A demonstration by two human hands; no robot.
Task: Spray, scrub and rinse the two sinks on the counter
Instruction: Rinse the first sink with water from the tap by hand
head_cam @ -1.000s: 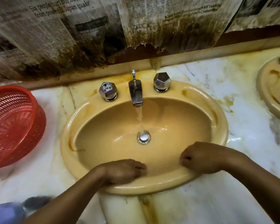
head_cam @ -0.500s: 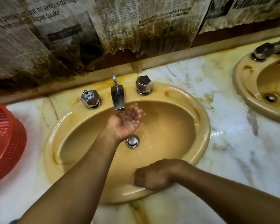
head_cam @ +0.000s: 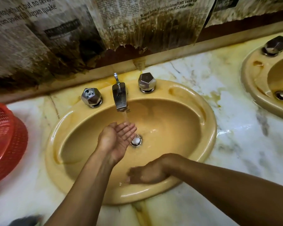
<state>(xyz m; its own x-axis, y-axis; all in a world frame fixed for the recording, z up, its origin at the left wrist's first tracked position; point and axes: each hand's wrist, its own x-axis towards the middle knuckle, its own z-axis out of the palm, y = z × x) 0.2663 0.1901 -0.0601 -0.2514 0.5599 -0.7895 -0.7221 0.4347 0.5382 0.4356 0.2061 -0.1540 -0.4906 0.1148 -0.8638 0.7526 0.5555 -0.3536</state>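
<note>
Centrally on the white, grey-veined marble desk sits a mustard-yellow oval ceramic sink. Its glossy rim is wet and shiny, with darker orange-brown stains along the left inner curve and on the back right of the rim. Yellow staining also spreads over the desk behind the sink and in a streak below its near edge.

A chrome faucet spout at the sink's back edge runs a thin stream of water. It stands between a left faceted chrome knob and a right faceted chrome knob.

The left grip is palm up under the stream, fingers together and gently cupped. It is open, holds nothing solid, and is just left of the round metal drain. The right grip lies against the sink's near inner wall, just below the rim. It is blurred, so I cannot tell whether its fingers are curled or flat.

A second yellow sink, partly cut off, shows at the desk's right edge with a brown stain on its rim. A red plastic mesh basket sits at the desk's left edge. Stained newspaper sheets cover the wall behind.
</note>
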